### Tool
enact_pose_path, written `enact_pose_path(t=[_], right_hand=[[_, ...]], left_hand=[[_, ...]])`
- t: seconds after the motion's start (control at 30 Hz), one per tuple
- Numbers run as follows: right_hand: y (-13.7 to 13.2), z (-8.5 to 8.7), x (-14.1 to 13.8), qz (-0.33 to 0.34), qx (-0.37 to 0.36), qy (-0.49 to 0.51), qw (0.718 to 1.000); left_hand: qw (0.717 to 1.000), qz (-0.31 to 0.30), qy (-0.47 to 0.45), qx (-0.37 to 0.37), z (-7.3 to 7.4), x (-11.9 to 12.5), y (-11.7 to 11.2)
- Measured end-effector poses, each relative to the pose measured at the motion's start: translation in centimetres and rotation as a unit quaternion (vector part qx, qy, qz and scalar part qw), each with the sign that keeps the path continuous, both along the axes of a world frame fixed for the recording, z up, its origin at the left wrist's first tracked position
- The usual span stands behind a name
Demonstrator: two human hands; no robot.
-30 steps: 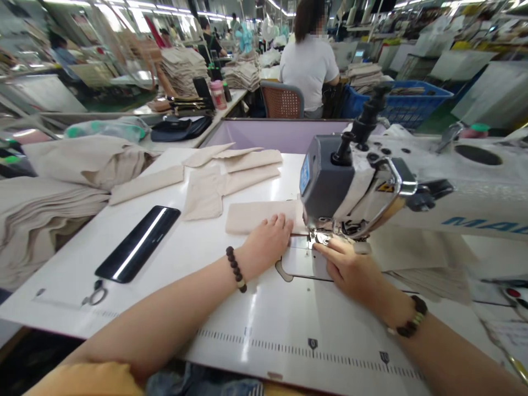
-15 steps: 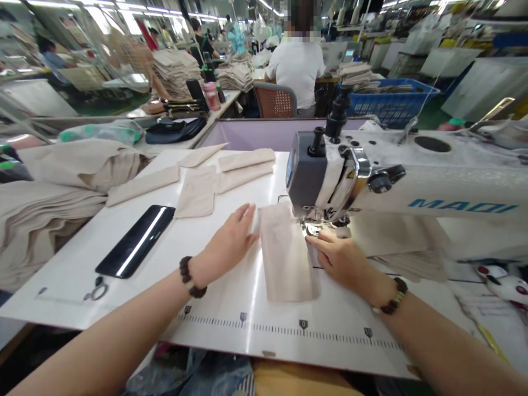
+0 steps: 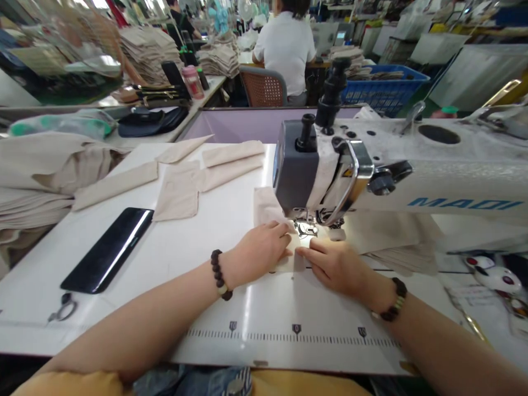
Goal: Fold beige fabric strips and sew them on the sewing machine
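A beige fabric piece (image 3: 267, 204) lies flat under the head of the sewing machine (image 3: 297, 165), its near part partly covered by my hands. My left hand (image 3: 260, 251) rests on this fabric left of the presser foot (image 3: 306, 229), fingers bent and closed on it. Just right of and nearer than the foot, my right hand (image 3: 339, 265) has its fingers together, thumb and index at the fabric's right edge. The foot is lit by a small lamp. Whether the needle is down in the cloth cannot be made out.
Other beige pieces (image 3: 177, 192) lie at the table's back left, near a black phone (image 3: 108, 250) and a metal ring (image 3: 66, 309). Stacked cloth (image 3: 33, 203) stands at far left. More pieces (image 3: 396, 242) lie beneath the machine arm. A person (image 3: 284, 52) sits ahead.
The fabric piece has gone away from me under the machine head. My left hand has moved right onto it, its fingers bending; my right hand has shifted only slightly.
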State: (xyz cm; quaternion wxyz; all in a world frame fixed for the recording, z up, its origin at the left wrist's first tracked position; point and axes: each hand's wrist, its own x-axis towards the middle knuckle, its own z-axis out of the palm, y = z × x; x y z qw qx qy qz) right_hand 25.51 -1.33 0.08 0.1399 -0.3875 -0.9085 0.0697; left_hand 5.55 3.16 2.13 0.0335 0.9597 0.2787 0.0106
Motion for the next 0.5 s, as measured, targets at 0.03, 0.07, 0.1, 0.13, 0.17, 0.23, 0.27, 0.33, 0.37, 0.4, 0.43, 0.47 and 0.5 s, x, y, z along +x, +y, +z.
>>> enact_pose_path(t=[0.03,0.07,0.1,0.13,0.17,0.23,0.27,0.33,0.37,0.4,0.43,0.47,0.5], right_hand=[[0.0,0.0,-0.1,0.002,-0.002,-0.002,1.000],[-0.1,0.0,-0.1,0.006,-0.002,-0.004,1.000],[-0.2,-0.1,-0.2,0.011,-0.001,-0.005,1.000],[-0.2,-0.1,-0.3,0.018,0.001,-0.007,1.000],[-0.3,-0.1,-0.4,0.025,0.002,-0.009,1.000],[-0.3,-0.1,-0.5,0.033,0.001,-0.010,0.999],[-0.3,-0.1,-0.5,0.033,-0.001,-0.009,0.999],[-0.2,-0.1,-0.4,0.029,-0.005,-0.007,1.000],[-0.2,-0.1,-0.4,0.025,-0.006,-0.006,1.000],[-0.2,-0.1,-0.3,0.019,-0.006,-0.006,1.000],[-0.2,-0.1,-0.3,0.012,-0.006,-0.006,1.000],[-0.2,-0.1,-0.3,0.006,-0.005,-0.007,1.000],[-0.2,-0.1,-0.3,0.000,-0.005,-0.008,1.000]], left_hand=[[1.000,0.005,0.004,-0.005,0.1,-0.2,-0.2],[1.000,0.013,0.009,-0.009,0.2,-0.3,-0.4],[1.000,0.022,0.014,-0.012,0.3,-0.5,-0.8],[0.999,0.030,0.015,-0.012,0.2,-0.6,-1.1],[0.999,0.036,0.012,-0.009,0.2,-0.7,-1.3],[0.999,0.040,-0.007,-0.004,-0.2,-0.9,-1.4],[0.999,0.037,-0.018,-0.003,-0.5,-0.9,-1.3],[0.999,0.025,-0.039,-0.001,-1.0,-0.9,-0.8],[0.999,0.017,-0.049,-0.001,-1.3,-0.9,-0.5],[0.998,0.011,-0.057,0.000,-1.4,-0.8,-0.2],[0.998,0.007,-0.065,-0.001,-1.6,-0.7,0.0],[0.997,0.002,-0.071,-0.004,-1.6,-0.7,0.2],[0.997,-0.002,-0.076,-0.008,-1.7,-0.6,0.4]])
